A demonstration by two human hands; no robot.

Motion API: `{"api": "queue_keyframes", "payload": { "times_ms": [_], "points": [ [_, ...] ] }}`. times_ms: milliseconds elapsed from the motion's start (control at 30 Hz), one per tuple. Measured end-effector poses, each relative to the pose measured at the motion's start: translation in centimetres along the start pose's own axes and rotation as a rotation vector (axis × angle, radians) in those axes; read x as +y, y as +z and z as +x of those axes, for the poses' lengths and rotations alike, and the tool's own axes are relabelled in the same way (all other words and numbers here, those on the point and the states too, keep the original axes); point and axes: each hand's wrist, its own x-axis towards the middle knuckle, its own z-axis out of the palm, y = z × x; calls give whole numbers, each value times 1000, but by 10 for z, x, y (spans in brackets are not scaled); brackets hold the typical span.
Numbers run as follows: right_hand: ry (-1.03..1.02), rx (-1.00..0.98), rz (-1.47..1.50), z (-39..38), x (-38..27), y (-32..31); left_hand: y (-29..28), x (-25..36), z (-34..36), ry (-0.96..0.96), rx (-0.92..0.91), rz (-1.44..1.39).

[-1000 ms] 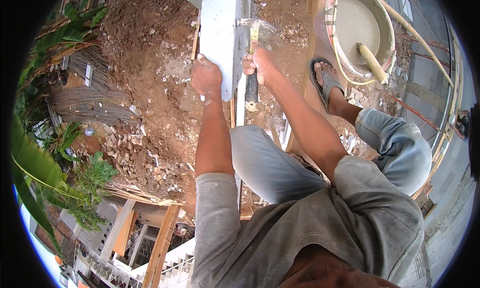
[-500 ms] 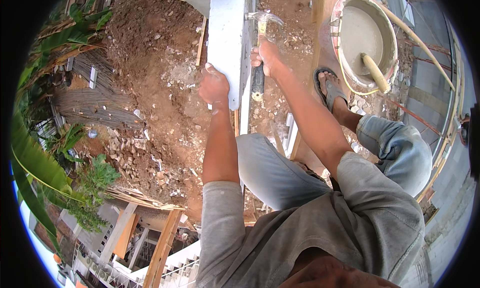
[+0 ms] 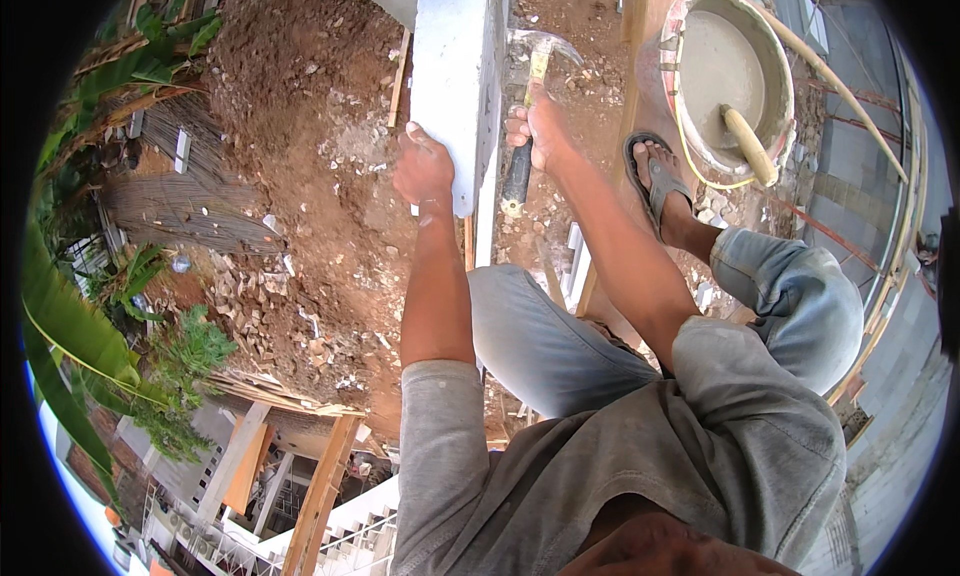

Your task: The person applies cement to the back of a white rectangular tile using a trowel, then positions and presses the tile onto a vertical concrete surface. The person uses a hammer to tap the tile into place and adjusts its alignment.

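Observation:
A long white masonry block (image 3: 446, 86) lies along the top of a narrow wall (image 3: 487, 211). My left hand (image 3: 423, 166) grips the block's near left edge, fingers wrapped round its side. On the other side, my right hand (image 3: 541, 129) is closed round the handle of a claw hammer (image 3: 538, 58). The hammer's metal head points away from me and stands a little apart from the block's right side. Its black grip end hangs below my fist.
At right stands a bucket (image 3: 676, 106) of grey wet mortar with a wooden-handled tool (image 3: 750, 144) in it. My sandalled foot (image 3: 660, 181) is beside it. Rubble (image 3: 270, 306) and reddish soil (image 3: 300, 96) lie left of the wall. A pole (image 3: 840, 86) slants past the bucket.
The hammer has swung slightly right, away from the block's side, with my right hand still round it. My left hand stays on the block.

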Motion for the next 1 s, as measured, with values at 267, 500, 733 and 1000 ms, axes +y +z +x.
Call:
{"api": "queue_keyframes", "payload": {
  "times_ms": [267, 500, 733, 1000],
  "points": [
    [54, 24, -18, -30, 32, -6, -7, 8, 0, -83, -67, 1],
    [67, 27, 0, -34, 40, -8, 2, 2, 1, -26, -13, 14],
    [98, -1, -40, -49, 42, -18, 1, -2, 3, 2, 28, 6],
    [213, 46, -55, -65, 64, -27, 3, 0, 2, 36, 56, 36]
  ]
}}
